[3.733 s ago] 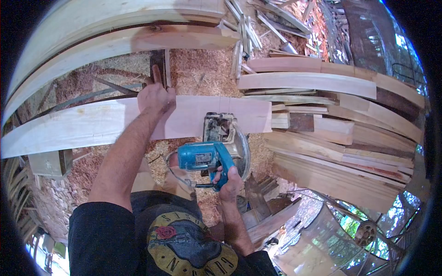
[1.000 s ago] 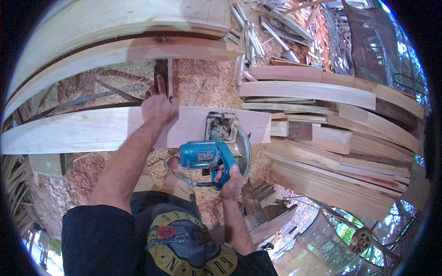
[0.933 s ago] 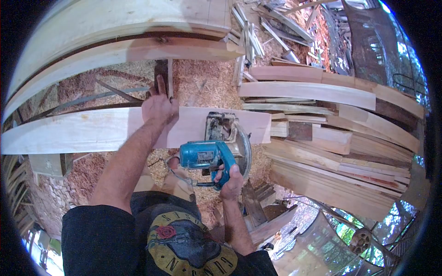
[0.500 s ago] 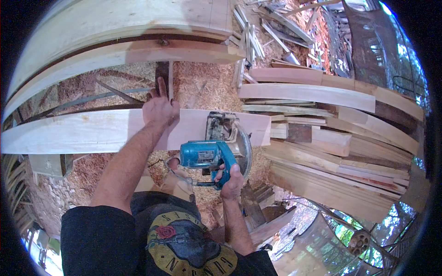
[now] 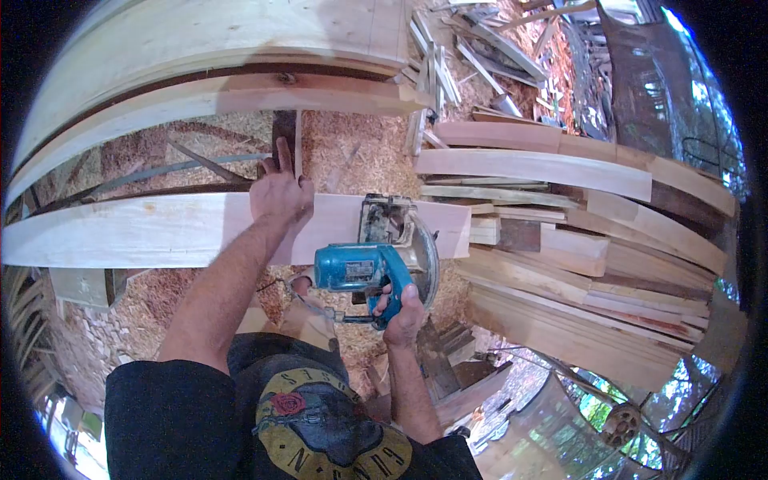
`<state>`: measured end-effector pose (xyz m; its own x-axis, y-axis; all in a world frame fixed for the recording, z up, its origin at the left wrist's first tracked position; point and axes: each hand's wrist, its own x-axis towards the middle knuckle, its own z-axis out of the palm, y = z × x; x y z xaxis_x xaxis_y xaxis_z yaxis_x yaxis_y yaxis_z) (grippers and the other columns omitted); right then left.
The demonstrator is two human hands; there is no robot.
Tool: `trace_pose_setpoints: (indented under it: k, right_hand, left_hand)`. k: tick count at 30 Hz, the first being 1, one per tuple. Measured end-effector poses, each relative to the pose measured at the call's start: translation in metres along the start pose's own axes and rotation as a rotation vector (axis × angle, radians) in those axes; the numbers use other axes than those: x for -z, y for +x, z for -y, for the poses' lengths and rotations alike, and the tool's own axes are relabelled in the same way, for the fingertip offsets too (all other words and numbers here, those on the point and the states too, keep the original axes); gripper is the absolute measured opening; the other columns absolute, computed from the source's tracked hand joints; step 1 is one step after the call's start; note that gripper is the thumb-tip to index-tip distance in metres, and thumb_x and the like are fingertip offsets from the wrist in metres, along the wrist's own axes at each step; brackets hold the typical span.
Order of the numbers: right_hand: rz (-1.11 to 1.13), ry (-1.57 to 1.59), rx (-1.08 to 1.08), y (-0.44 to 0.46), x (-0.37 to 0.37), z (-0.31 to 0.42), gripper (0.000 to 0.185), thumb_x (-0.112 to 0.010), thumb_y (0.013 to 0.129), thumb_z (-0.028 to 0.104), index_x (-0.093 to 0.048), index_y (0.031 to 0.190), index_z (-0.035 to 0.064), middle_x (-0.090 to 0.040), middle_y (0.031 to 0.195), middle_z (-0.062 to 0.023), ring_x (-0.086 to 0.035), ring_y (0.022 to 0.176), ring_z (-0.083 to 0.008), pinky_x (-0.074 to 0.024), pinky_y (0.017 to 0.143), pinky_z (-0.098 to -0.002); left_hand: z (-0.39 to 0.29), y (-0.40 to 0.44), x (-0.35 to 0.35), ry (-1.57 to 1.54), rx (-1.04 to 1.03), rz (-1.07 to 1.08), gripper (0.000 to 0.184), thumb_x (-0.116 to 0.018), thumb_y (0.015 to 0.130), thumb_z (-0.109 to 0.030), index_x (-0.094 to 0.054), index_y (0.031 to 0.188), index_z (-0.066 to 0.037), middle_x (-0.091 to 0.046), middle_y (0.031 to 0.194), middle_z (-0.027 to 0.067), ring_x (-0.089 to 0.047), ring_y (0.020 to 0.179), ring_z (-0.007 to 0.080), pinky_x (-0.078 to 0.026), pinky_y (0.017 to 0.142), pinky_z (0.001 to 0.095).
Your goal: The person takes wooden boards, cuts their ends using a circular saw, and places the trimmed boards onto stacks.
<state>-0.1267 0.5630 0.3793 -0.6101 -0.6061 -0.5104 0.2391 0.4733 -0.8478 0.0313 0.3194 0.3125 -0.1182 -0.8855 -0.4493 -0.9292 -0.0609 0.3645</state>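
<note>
A blue circular saw [image 5: 350,266] sits with its dark base plate on a long pale board [image 5: 180,228], near the board's right end. My right hand [image 5: 406,314] is wrapped round the saw's rear handle. The round guard [image 5: 428,254] is on the saw's right side; the blade itself is hidden. Farther left, my left hand [image 5: 280,194] rests on the board with its fingers stretched past the far edge, holding nothing. Those fingertips lie over a dark wooden crosspiece [image 5: 285,128] under the board. A cord [image 5: 352,318] runs from the saw's handle toward my body.
Several stacked planks [image 5: 560,272] lie to the right. Beyond the board stand another plank [image 5: 320,90] and a wide pale panel [image 5: 240,32]. Sawdust [image 5: 344,152] covers the ground, with scrap wood [image 5: 500,56] at the back. A wooden block [image 5: 80,286] supports the board at left.
The view has shifted very slightly. Both hands and the saw keep practically the same places on the board.
</note>
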Motion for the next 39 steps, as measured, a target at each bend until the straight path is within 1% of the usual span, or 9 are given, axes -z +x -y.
trace_pose_setpoints:
  k: [3,6,8,11,15,17,19,21,39]
  right_hand:
    - [0.008,0.001,0.014,-0.003,0.003,0.001,0.060,-0.043,0.099,0.056,-0.060,0.095,-0.0011,-0.055,0.063,-0.0068,-0.052,0.054,-0.0172,-0.0455,0.054,-0.0304]
    - [0.014,0.022,0.013,-0.002,0.001,0.002,0.057,-0.045,0.099,0.053,-0.061,0.095,-0.0011,-0.055,0.063,-0.0070,-0.053,0.055,-0.0168,-0.0452,0.054,-0.0298]
    - [0.012,0.055,0.021,-0.002,-0.001,0.006,0.053,-0.049,0.099,0.049,-0.062,0.095,-0.0019,-0.057,0.063,-0.0073,-0.054,0.055,-0.0159,-0.0440,0.054,-0.0287]
    - [0.024,0.008,0.027,-0.004,0.000,0.007,0.057,-0.042,0.100,0.053,-0.060,0.095,-0.0001,-0.055,0.063,-0.0064,-0.053,0.055,-0.0168,-0.0459,0.054,-0.0300]
    - [0.035,0.016,0.036,-0.001,0.000,0.006,0.059,-0.042,0.101,0.055,-0.060,0.095,-0.0004,-0.055,0.062,-0.0063,-0.052,0.054,-0.0166,-0.0456,0.053,-0.0301]
    - [0.034,0.002,0.047,-0.007,0.003,0.008,0.060,-0.042,0.100,0.056,-0.060,0.095,-0.0006,-0.054,0.062,-0.0063,-0.052,0.053,-0.0166,-0.0452,0.053,-0.0301]
    - [0.027,-0.018,0.060,-0.007,0.002,0.009,0.060,-0.042,0.100,0.057,-0.060,0.095,-0.0006,-0.054,0.062,-0.0063,-0.052,0.053,-0.0167,-0.0448,0.053,-0.0300]
    - [0.027,-0.002,0.059,-0.005,0.001,0.009,0.059,-0.045,0.100,0.055,-0.061,0.095,-0.0009,-0.055,0.062,-0.0066,-0.053,0.053,-0.0163,-0.0443,0.052,-0.0294]
    - [0.045,0.073,0.038,-0.012,0.014,0.014,0.055,-0.045,0.101,0.050,-0.061,0.096,-0.0026,-0.056,0.061,-0.0068,-0.052,0.053,-0.0156,-0.0441,0.053,-0.0292]
  left_hand:
    - [0.008,0.001,0.000,0.004,-0.046,0.132,0.054,-0.046,0.091,-0.039,-0.070,0.108,0.006,-0.070,0.099,0.0289,-0.072,0.089,0.0381,-0.057,0.083,0.0458]
    - [0.010,-0.001,-0.002,0.013,-0.056,0.103,0.058,-0.047,0.090,-0.039,-0.065,0.119,0.007,-0.069,0.101,0.0291,-0.072,0.091,0.0381,-0.057,0.083,0.0463]
    - [0.011,0.001,-0.007,0.006,-0.052,0.077,0.058,-0.047,0.090,-0.039,-0.065,0.118,0.007,-0.069,0.100,0.0289,-0.071,0.091,0.0379,-0.057,0.083,0.0463]
    - [0.011,-0.002,-0.009,0.016,-0.027,0.051,0.056,-0.047,0.089,-0.040,-0.067,0.115,0.006,-0.070,0.099,0.0282,-0.071,0.092,0.0376,-0.057,0.083,0.0460]
    - [0.006,-0.008,-0.005,0.043,-0.031,-0.021,0.051,-0.050,0.088,-0.044,-0.075,0.081,0.000,-0.073,0.085,0.0235,-0.073,0.087,0.0370,-0.057,0.085,0.0462]
    - [0.011,-0.007,-0.004,0.047,-0.053,0.165,0.060,-0.049,0.088,-0.040,-0.045,0.128,0.005,-0.069,0.102,0.0269,-0.072,0.090,0.0378,-0.057,0.084,0.0462]
    - [0.013,-0.006,-0.008,0.028,-0.057,0.170,0.060,-0.048,0.088,-0.040,-0.044,0.128,0.005,-0.069,0.102,0.0274,-0.071,0.089,0.0382,-0.057,0.083,0.0466]
    - [0.013,-0.010,-0.014,-0.013,-0.047,-0.007,0.053,-0.049,0.088,-0.044,-0.074,0.081,0.003,-0.072,0.082,0.0249,-0.072,0.084,0.0379,-0.057,0.082,0.0473]
    - [0.015,-0.040,-0.030,-0.052,-0.058,-0.111,0.045,-0.053,0.086,-0.037,-0.074,0.080,0.002,-0.070,0.080,0.0256,-0.072,0.081,0.0395,-0.057,0.081,0.0477]
